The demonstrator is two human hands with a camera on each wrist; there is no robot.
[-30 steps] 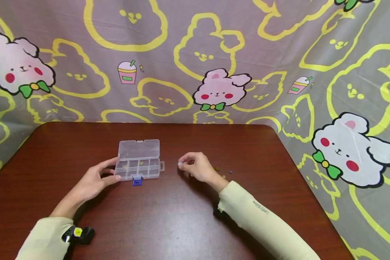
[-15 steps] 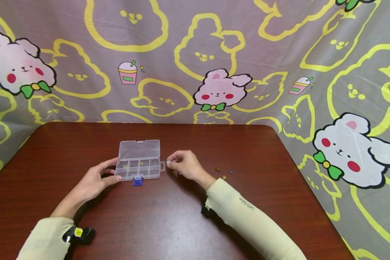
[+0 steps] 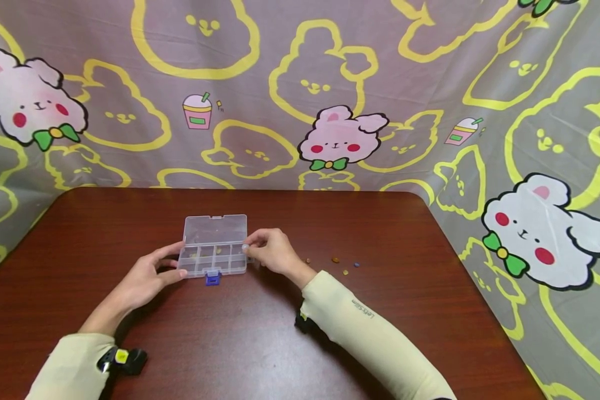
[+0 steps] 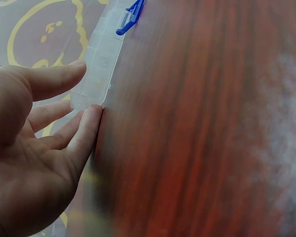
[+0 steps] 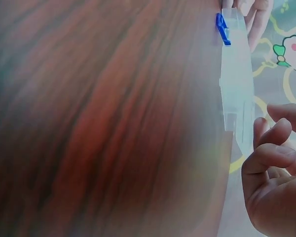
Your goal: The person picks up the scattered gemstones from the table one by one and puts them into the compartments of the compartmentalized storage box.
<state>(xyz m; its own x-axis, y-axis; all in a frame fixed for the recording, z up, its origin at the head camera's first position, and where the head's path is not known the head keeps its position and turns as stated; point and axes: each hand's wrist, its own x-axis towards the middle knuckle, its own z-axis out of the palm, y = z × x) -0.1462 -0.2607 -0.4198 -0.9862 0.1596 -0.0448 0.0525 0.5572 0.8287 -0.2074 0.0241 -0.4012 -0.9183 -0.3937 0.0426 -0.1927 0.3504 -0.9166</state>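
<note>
The left hand (image 3: 142, 278) grips the left end of a clear plastic box (image 3: 237, 266), its thumb by the near left corner and its fingers slightly spread. The right hand (image 3: 276, 253) pinches a small pale bead (image 3: 245, 248) between thumb and forefinger at the box's right end; whether the bead touches the box cannot be told. The box, divided into compartments, sits left of centre on the surface (image 3: 260, 339), nearer its far edge; its lid (image 3: 215, 228) is folded back toward that edge and a blue latch (image 3: 212, 279) faces the near side. Small yellowish pieces (image 3: 218, 250) lie inside. Right of the box, toward the surface's right edge, lie a brown piece (image 3: 335, 259), a blue piece (image 3: 356, 265), a yellow piece (image 3: 345, 272) and a tiny brownish piece (image 3: 308, 260). A patterned cloth (image 3: 250, 100) hangs behind the far edge.
</note>
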